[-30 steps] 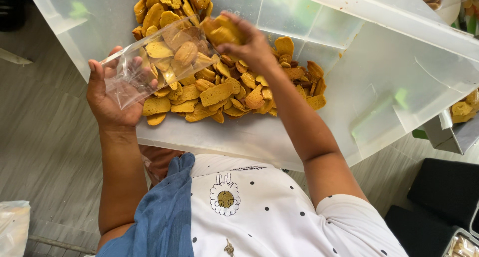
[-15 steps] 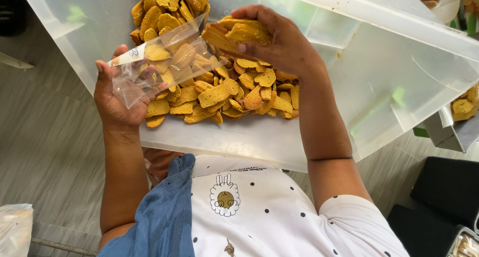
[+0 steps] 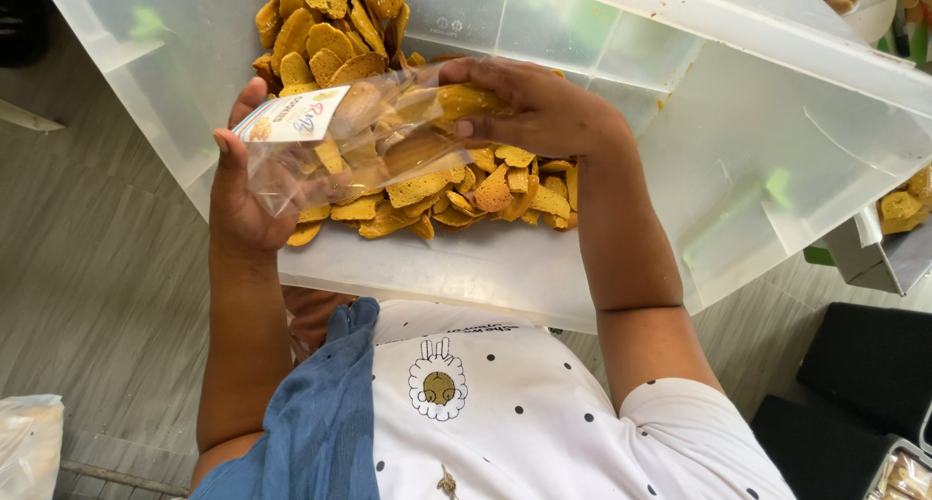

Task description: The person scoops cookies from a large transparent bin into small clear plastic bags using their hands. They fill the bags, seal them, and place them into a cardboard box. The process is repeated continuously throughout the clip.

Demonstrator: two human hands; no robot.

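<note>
Head view: we're feeding golden chips into a clear bag over the bin.

Nearest us, our left hand (image 3: 243, 194) grips the clear bag (image 3: 340, 136); just beyond, our right hand (image 3: 529, 107) closes on chips (image 3: 456, 102) at its mouth. Best keep that mouth wide above the translucent bin (image 3: 757, 170), pile (image 3: 330, 19) farther back.

head-worn view, steeply downward, close above clear bin (image 3: 757, 199)
</note>
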